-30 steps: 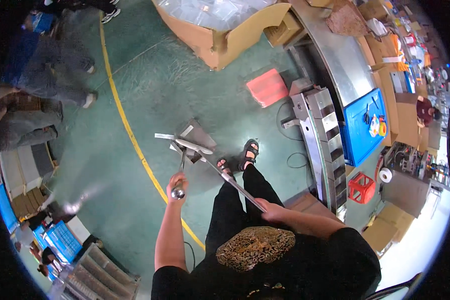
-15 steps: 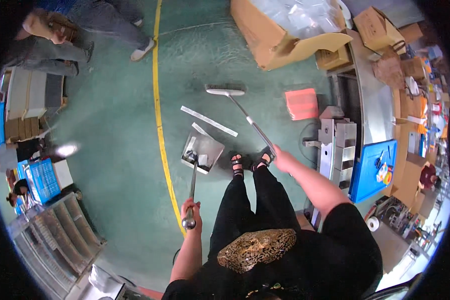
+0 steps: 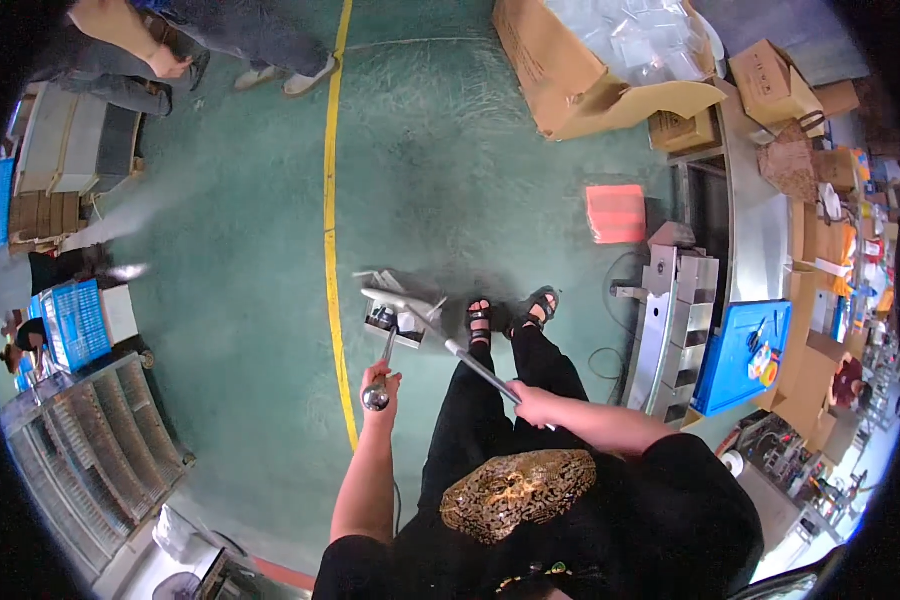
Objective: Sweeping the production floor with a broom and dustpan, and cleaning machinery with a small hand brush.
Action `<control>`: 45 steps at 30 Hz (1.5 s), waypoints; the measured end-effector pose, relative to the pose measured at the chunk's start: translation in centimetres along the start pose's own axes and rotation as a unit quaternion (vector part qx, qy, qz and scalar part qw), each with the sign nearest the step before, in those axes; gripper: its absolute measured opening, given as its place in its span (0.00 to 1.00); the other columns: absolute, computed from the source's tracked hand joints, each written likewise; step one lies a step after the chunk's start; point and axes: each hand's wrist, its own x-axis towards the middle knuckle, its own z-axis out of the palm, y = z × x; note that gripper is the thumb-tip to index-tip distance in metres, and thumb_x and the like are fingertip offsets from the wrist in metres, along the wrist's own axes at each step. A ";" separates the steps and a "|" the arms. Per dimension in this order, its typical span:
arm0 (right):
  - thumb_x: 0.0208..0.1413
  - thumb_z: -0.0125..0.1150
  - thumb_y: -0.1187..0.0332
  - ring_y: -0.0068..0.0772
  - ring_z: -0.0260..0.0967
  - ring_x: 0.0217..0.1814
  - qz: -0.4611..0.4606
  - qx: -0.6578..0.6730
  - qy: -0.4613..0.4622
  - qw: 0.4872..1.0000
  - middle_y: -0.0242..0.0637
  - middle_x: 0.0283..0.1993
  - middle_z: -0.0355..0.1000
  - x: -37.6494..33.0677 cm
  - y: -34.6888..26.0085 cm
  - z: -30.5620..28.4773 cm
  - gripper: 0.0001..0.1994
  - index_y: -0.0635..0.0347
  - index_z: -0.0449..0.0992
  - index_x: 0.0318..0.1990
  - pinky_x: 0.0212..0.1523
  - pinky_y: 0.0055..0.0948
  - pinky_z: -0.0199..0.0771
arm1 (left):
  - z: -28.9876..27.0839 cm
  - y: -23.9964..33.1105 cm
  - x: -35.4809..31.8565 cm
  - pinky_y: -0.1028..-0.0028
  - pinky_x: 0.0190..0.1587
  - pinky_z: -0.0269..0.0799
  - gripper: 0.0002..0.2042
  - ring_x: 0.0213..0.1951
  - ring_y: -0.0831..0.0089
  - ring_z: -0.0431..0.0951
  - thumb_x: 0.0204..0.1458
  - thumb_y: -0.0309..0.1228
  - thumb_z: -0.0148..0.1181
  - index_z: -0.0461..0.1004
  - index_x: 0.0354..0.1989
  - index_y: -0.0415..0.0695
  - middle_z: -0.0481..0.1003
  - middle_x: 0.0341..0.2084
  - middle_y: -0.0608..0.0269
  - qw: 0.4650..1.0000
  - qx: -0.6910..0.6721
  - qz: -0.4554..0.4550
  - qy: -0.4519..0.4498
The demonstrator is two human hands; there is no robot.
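My left hand [image 3: 386, 384] is closed around the metal handle of a long-handled dustpan [image 3: 411, 339], whose pan rests on the floor left of my feet. In my right hand [image 3: 536, 404] is the grey stick of a broom [image 3: 482, 370]. The broom's pale head, smeared by motion, lies across the far side of the pan and hides much of it. Dark and white bits of litter show inside the pan. Pale strips [image 3: 375, 276] stick out just beyond the broom head, partly hidden and blurred.
A yellow floor line [image 3: 331, 250] runs left of the dustpan. Far right stands a large cardboard box [image 3: 570, 90] of clear plastic; nearer lie a red-orange sheet [image 3: 616, 214] and a steel frame [image 3: 660, 320]. A blue tray [image 3: 740, 365] is at right. Another person's shoes [image 3: 310, 78] show far left.
The broom has swept from far ahead back to the dustpan, my right hand drawing nearer my body. The long white strip has come toward the pan. The person at far left has shifted.
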 end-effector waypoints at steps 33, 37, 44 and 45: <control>0.39 0.51 0.67 0.42 0.66 0.38 -0.123 0.009 0.195 0.973 0.45 0.37 0.67 -11.1 23.4 19.9 0.30 0.45 0.52 0.55 0.39 0.37 0.65 | -6.4 -3.1 -8.1 0.54 0.38 0.67 0.08 0.39 0.56 0.69 0.42 0.22 0.49 0.67 0.33 0.38 0.68 0.33 0.53 0.936 0.071 -0.015 -0.344; 0.36 0.53 0.67 0.43 0.66 0.39 -0.084 0.216 0.331 0.915 0.45 0.38 0.67 -9.5 23.4 28.1 0.29 0.49 0.57 0.52 0.38 0.37 0.65 | -4.1 -0.5 -10.3 0.59 0.35 0.65 0.07 0.36 0.59 0.68 0.42 0.24 0.49 0.66 0.31 0.39 0.67 0.30 0.56 0.842 0.218 -0.140 -0.473; 0.32 0.57 0.60 0.41 0.68 0.32 0.033 0.375 0.437 0.817 0.46 0.30 0.70 -6.2 21.5 37.0 0.22 0.61 0.69 0.38 0.33 0.36 0.67 | -7.0 1.0 -12.0 0.66 0.31 0.63 0.05 0.30 0.66 0.66 0.42 0.27 0.48 0.66 0.28 0.41 0.67 0.25 0.60 0.665 0.397 -0.089 -0.626; 0.30 0.58 0.60 0.42 0.69 0.31 0.076 0.340 0.440 0.828 0.46 0.31 0.70 -6.2 21.9 38.1 0.22 0.61 0.70 0.37 0.31 0.35 0.68 | -7.7 1.1 -11.9 0.67 0.30 0.62 0.05 0.29 0.67 0.66 0.43 0.27 0.48 0.66 0.28 0.41 0.67 0.24 0.61 0.641 0.413 -0.079 -0.642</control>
